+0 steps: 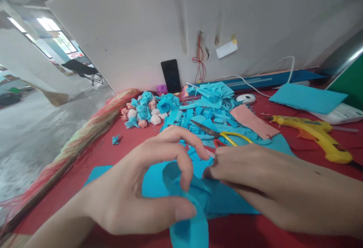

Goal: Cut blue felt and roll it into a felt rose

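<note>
A piece of blue crepe paper with rounded, petal-like ends stands upright between my hands, gathered toward its right side. My left hand curves around it from the left, thumb and fingers apart, fingertips close to the paper. On the right, my right hand is closed with its fingers pinched at the gathered part; the exact grip is partly hidden by the knuckles. Under both hands lies a flat blue sheet on the red tabletop. Just beyond are yellow-handled scissors.
Blue paper scraps heap behind the hands, beside finished blue and pink paper flowers. A yellow glue gun lies right, near a pink paper piece. A black phone leans on the wall. Fringed material edges the table's left.
</note>
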A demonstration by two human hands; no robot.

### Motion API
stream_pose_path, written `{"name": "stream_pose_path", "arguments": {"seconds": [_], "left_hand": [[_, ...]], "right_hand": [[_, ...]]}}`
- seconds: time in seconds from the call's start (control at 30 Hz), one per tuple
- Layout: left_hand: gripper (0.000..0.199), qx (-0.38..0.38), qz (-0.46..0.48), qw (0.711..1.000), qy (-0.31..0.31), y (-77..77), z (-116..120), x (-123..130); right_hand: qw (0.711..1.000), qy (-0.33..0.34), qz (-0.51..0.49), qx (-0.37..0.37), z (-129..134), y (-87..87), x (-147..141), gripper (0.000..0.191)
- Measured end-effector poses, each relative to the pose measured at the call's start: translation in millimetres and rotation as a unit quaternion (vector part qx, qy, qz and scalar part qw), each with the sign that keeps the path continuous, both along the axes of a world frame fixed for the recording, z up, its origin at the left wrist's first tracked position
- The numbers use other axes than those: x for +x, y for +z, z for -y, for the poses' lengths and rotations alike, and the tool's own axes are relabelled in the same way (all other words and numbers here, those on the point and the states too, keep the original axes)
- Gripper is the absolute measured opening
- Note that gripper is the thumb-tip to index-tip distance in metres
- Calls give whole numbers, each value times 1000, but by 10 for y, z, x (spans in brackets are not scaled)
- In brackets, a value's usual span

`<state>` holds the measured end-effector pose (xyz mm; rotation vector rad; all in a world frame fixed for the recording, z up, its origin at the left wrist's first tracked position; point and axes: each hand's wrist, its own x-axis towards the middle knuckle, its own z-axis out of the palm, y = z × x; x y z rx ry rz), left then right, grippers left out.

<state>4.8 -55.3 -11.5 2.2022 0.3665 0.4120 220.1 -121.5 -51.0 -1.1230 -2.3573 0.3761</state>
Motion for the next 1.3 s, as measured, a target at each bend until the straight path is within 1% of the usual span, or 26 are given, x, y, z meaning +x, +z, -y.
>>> {"name": "stream_pose_path", "arguments": {"seconds": [0.07,0.13,0.2,0.3,0.37,0.43,0.53,0.63,0.7,0.73,0.77,0.83,0.9,0.97,1.0,1.07,1.17,1.23,1.3], "left_hand": [[20,10,8,1000,12,-19,-2,-7],[27,9,12,1000,22,-26,-4,3],[30,-21,7,999,23,-21,-4,27],[27,-73,-1,997,25,-8,-1,56],[25,-81,5,996,33,-14,4,56],[26,-74,16,996,42,-36,7,44],[27,-41,79,994,70,-82,9,24],[22,-33,172,978,115,-117,4,23],[17,-27,206,967,145,-128,6,33],[16,2,214,963,163,-131,10,38],[17,52,216,958,183,-133,17,43],[20,178,213,935,218,-134,41,49],[17,262,199,914,238,-135,67,47],[9,297,193,904,240,-140,80,43],[11,311,197,898,239,-144,78,43],[17,342,215,883,239,-158,58,51],[24,394,239,860,221,-181,10,78],[30,421,236,850,209,-194,-11,97],[37,435,220,847,212,-204,-14,110]], "right_hand": [[999,10,30,-20,-1,4,5,25],[999,1,40,-28,2,-8,9,24],[999,-8,25,-34,9,-28,11,24],[999,-13,-18,-49,22,-55,11,24],[998,-14,-35,-58,28,-66,7,23],[998,-20,-48,-45,27,-72,2,22],[998,-36,-54,-26,6,-73,-13,19],[996,-61,-63,-28,-36,-61,-36,17],[993,-80,-91,-17,-64,-55,-55,16],[990,-90,-110,-4,-74,-55,-66,16],[987,-100,-127,11,-82,-58,-76,16],[981,-117,-148,42,-88,-72,-96,17],[978,-133,-155,53,-84,-93,-112,16],[975,-146,-161,42,-73,-115,-124,13],[974,-150,-165,32,-67,-123,-129,13],[973,-149,-174,14,-56,-127,-141,12],[968,-163,-192,-7,-47,-94,-173,13],[962,-185,-200,-7,-44,-51,-200,14],[961,-197,-196,0,-39,-10,-224,14]]}}
